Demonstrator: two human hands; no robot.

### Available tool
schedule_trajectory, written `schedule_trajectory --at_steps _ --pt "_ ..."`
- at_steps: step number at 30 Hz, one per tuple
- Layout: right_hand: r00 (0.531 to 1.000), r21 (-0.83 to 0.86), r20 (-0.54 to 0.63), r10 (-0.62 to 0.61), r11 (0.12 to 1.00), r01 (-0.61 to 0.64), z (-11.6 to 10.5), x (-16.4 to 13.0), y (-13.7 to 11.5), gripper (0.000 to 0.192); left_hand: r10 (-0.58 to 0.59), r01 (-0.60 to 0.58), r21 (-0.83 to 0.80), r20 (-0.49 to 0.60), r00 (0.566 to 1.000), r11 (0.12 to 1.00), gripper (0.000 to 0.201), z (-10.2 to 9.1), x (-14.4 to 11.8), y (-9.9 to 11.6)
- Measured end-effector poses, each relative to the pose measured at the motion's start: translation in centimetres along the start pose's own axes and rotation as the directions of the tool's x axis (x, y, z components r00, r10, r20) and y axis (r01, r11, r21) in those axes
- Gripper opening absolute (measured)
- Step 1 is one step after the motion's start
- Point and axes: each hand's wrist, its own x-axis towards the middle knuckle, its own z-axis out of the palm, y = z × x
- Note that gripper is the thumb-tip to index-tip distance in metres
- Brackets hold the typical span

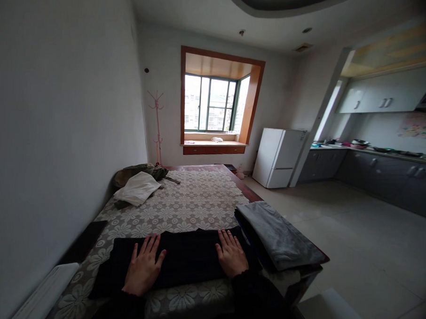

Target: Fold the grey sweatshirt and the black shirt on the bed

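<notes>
Two hands lie flat on a dark folded garment (183, 259) spread across the near end of a table covered by a floral lace tablecloth (193, 201). Starting at the left, a white ribbed object (46, 291) leans by the table's near corner, just beside the wall, and farther up that side a white cloth (138, 188) rests on an olive-green bundle (142, 171), well apart from the hands. The left hand (143, 268) presses palm down on the left half of the dark garment, fingers spread and straight, gripping nothing. The right hand (231, 254) does the same on the right half, fingers fanned toward the far edge, open and holding nothing. Just to the right, a grey folded blanket (278, 235) sits on the table's corner, partly overhanging it and close to the garment's right end. Beyond, a pink coat stand (157, 124) is by the window (211, 105), and a white fridge (278, 157) stands near the kitchen counter (382, 155). As a judgement: the lace cloth could slide or bunch under the pressing palms, dragging the garment crooked; a sweep of the right hand outward might nudge the overhanging grey blanket off the corner; and the dark fabric's creases are hard to see in this dim light, so uneven folds could go unnoticed.
</notes>
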Motion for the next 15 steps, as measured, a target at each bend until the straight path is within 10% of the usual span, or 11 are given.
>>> schedule_trajectory --at_steps 15 --pt "0.998 -0.132 -0.029 0.048 0.99 -0.052 0.1 0.1 4.7 0.059 -0.023 0.022 -0.026 -0.057 0.998 0.999 0.061 0.0 -1.2 -6.5"
